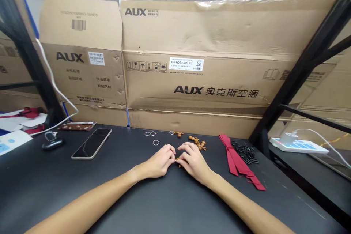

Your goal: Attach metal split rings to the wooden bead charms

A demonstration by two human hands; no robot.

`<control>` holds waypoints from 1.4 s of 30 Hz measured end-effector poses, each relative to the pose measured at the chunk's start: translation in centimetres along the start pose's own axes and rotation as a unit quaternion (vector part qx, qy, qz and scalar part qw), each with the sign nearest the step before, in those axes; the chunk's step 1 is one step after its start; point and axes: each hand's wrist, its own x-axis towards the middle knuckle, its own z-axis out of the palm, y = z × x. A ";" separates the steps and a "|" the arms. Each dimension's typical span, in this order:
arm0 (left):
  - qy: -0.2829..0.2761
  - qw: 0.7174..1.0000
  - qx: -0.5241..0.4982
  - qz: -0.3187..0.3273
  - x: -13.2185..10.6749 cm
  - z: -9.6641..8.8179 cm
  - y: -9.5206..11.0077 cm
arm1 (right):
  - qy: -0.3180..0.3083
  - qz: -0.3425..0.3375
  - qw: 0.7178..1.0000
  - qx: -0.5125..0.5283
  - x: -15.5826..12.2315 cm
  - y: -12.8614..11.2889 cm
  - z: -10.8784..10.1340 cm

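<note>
Bright, even light falls from above onto the left hand (157,161) and right hand (194,162), with faint shadows beneath the grip; wide-angle distortion slants the shelving uprights (301,69) far to either side.

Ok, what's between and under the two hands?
A small brown wooden piece shows between the left hand and right hand on the black tabletop; anything under the palms is hidden.

Left hand (158,161) and right hand (194,162) palm-down, fingers (170,151) curled close together, forearms (90,194) angled inward
</note>
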 end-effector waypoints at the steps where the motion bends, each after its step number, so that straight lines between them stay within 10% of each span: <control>1: -0.002 1.000 -0.007 -0.001 0.0 0.0 0.0 | -0.008 -0.001 1.000 0.000 0.0 0.1 0.0; 42: 0.011 1.000 0.028 0.004 -0.1 0.5 -0.7 | -0.060 0.086 0.989 0.106 -0.1 -0.1 -0.4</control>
